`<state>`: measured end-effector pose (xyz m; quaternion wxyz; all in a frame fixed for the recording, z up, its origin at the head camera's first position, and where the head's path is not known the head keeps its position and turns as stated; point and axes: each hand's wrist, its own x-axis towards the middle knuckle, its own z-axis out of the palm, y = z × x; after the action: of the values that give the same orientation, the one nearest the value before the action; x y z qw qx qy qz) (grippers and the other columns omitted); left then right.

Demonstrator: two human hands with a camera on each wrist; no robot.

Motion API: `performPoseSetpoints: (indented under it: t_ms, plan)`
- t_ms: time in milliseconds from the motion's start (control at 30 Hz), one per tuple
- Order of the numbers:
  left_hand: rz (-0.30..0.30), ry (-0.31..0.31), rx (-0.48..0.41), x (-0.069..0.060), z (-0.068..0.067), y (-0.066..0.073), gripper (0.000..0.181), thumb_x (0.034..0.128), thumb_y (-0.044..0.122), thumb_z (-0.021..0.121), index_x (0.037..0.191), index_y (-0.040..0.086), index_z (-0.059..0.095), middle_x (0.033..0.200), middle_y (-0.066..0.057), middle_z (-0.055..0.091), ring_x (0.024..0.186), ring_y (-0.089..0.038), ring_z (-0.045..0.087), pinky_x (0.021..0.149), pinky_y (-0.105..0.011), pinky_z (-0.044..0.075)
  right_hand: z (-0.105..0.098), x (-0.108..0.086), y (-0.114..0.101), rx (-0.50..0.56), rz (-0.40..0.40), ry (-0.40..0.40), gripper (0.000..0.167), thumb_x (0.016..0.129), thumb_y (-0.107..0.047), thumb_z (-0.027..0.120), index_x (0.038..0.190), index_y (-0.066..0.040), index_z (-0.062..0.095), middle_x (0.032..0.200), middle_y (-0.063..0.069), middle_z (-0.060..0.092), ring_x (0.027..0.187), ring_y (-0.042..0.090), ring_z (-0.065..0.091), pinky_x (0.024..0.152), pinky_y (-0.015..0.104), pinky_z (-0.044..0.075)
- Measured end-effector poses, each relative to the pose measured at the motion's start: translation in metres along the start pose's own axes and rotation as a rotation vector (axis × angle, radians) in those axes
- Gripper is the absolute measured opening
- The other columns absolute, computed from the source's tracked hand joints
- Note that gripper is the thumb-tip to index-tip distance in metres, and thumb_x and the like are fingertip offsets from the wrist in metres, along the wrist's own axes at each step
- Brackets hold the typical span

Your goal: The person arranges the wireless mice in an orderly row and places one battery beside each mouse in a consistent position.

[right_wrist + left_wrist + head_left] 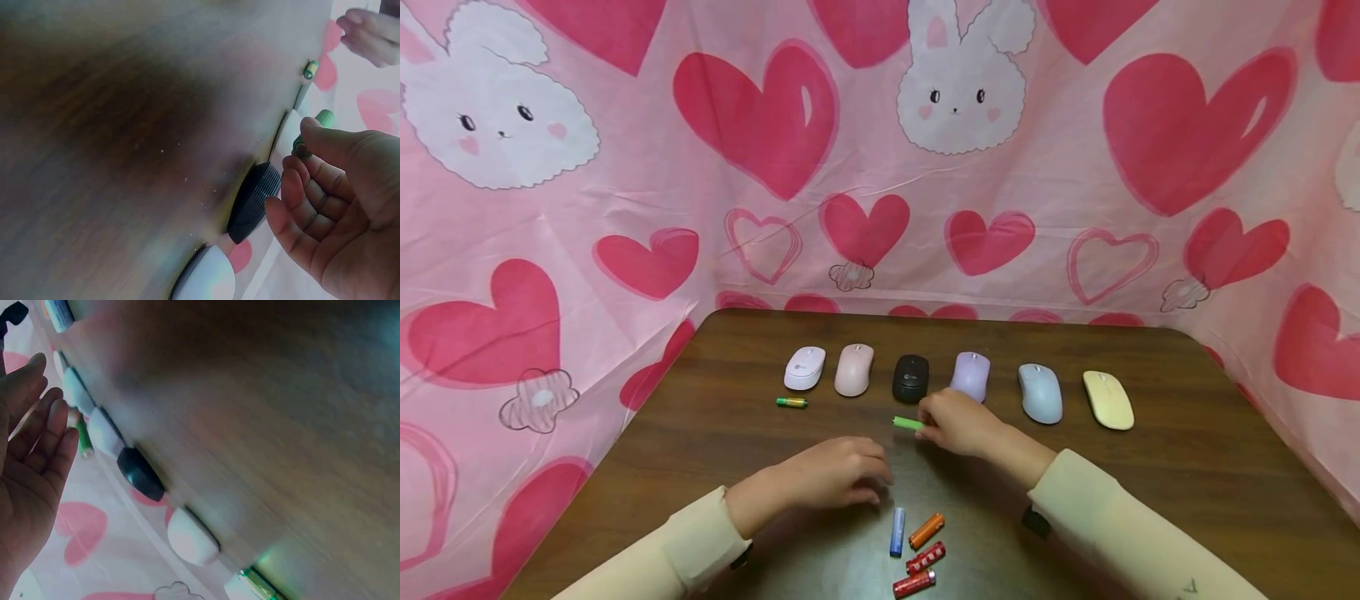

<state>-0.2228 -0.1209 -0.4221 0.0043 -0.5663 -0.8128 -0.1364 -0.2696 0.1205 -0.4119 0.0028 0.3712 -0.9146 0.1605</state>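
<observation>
My right hand (958, 423) pinches a bright green battery (907, 423) between thumb and fingers, just in front of the black mouse (911, 379). In the right wrist view, one end of that battery (302, 149) faces the camera. Nearer to me on the left, my left hand (842, 471) holds nothing; its fingers are loosely bent. Closest to it lies a blue battery (898, 532). Beside that are an orange battery (927, 531) and two red batteries, the upper red battery (926, 557) and the lower red battery (914, 585).
A row of mice crosses the table: white mouse (805, 368), pink mouse (853, 370), the black one, purple mouse (972, 375), blue mouse (1041, 393), yellow mouse (1108, 400). A green-and-gold battery (792, 402) lies before the white mouse. Heart-patterned cloth (865, 167) hangs behind.
</observation>
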Motion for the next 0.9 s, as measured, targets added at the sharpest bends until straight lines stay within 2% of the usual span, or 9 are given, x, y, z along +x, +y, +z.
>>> performPoseSetpoints:
  t_ms: [267,467,667,900]
  plan:
    - [0.089,-0.031,0.034,0.008,0.007,0.005,0.021,0.0874,0.02,0.074,0.107,0.012,0.071,0.098,0.007,0.063,0.092,-0.002,0.054,0.083,-0.012,0.041,0.004,0.015,0.004,0.007,-0.008,0.031,0.019,0.084,-0.019,0.077,0.073,-0.013,0.063,0.062,-0.01,0.053,0.055,0.004,0.047,0.051,0.024,0.041]
    - [0.136,-0.034,0.066,0.01,0.012,0.008,0.022,0.0866,0.019,0.075,0.107,0.013,0.071,0.1,0.008,0.064,0.095,-0.003,0.055,0.086,-0.013,0.04,0.009,0.024,0.002,0.008,0.049,-0.004,0.017,0.084,-0.021,0.077,0.073,-0.014,0.065,0.06,-0.01,0.052,0.053,0.005,0.047,0.052,0.025,0.042]
    - [0.147,-0.043,0.1,0.012,0.013,0.01,0.021,0.0851,0.018,0.076,0.106,0.015,0.071,0.101,0.009,0.062,0.095,-0.003,0.055,0.085,-0.013,0.04,0.01,0.034,-0.001,0.0,0.07,-0.043,0.016,0.084,-0.022,0.077,0.075,-0.014,0.066,0.062,-0.009,0.054,0.056,0.007,0.05,0.054,0.027,0.044]
    - [0.138,-0.073,0.099,0.014,0.012,0.013,0.022,0.0851,0.017,0.076,0.106,0.016,0.071,0.102,0.01,0.062,0.095,-0.001,0.054,0.083,-0.011,0.039,0.012,0.046,-0.005,-0.011,0.053,-0.082,0.017,0.086,-0.022,0.075,0.074,-0.015,0.065,0.065,-0.008,0.055,0.06,0.009,0.05,0.057,0.028,0.044]
